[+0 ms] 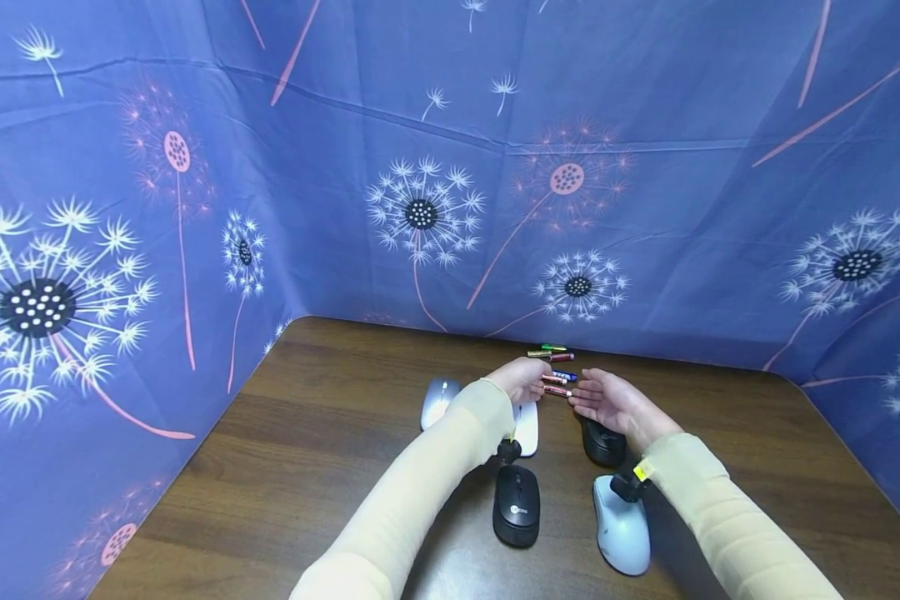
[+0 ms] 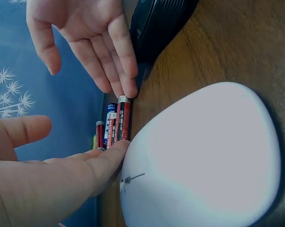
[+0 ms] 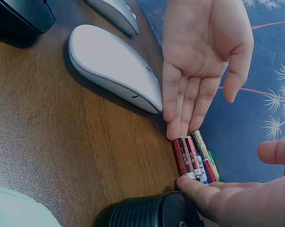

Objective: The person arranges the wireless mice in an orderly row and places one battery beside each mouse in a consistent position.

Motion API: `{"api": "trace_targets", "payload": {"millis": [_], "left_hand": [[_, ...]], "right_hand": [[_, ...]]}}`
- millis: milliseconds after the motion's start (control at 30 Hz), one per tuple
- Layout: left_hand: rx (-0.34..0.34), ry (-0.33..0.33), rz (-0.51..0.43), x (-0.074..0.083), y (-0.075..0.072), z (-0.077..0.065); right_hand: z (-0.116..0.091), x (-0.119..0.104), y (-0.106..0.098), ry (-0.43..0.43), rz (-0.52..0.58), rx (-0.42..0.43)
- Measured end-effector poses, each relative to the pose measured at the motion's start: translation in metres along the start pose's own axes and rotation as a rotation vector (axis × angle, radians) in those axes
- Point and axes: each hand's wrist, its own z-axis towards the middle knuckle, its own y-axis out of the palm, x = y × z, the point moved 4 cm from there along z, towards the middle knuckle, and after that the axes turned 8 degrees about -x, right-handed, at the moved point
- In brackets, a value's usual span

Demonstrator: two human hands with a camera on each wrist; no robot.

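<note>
Several small batteries lie in a loose group near the back of the wooden table: a red one (image 3: pixel 182 156) closest to the front, a blue one (image 1: pixel 565 377), a green one (image 1: pixel 553 347) and others in red and gold. My left hand (image 1: pixel 521 380) is at their left side, fingers extended and thumb apart, fingertips right at the battery ends. Opposite it, my right hand (image 1: pixel 607 402) has its palm turned inward, fingers straight and close to the other ends. A white mouse (image 2: pixel 204 156) sits just below my left hand, and a black mouse (image 1: pixel 604 444) lies under my right.
Nearer the front are another black mouse (image 1: pixel 517 504) and a light blue mouse (image 1: pixel 621 529). A silver mouse (image 1: pixel 438 402) stands left of the white one, partly behind the left sleeve. Blue dandelion-print cloth (image 1: pixel 435 125) hangs along the table's back and sides.
</note>
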Motion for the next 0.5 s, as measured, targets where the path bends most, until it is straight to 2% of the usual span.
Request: {"api": "trace_targets", "payload": {"millis": [100,233,300,333,433,500], "left_hand": [[0.025,-0.006,-0.007,0.007,0.005,-0.017],[0.084,-0.028,-0.040,-0.014,-0.003,0.051],[0.137,-0.034,-0.028,-0.020,-0.005,0.069],[0.138,-0.047,-0.033,-0.027,-0.008,0.090],[0.151,-0.059,-0.038,-0.034,-0.013,0.112],[0.123,-0.061,-0.046,-0.038,-0.018,0.128]], "right_hand": [[0.001,0.000,-0.001,-0.009,0.018,-0.010],[0.002,0.000,-0.002,-0.021,0.034,-0.011],[0.002,-0.001,-0.002,-0.025,0.035,-0.010],[0.002,-0.001,-0.002,-0.026,0.038,-0.011],[0.002,-0.003,-0.003,-0.031,0.039,-0.011],[0.002,-0.004,-0.003,-0.033,0.042,-0.014]]}}
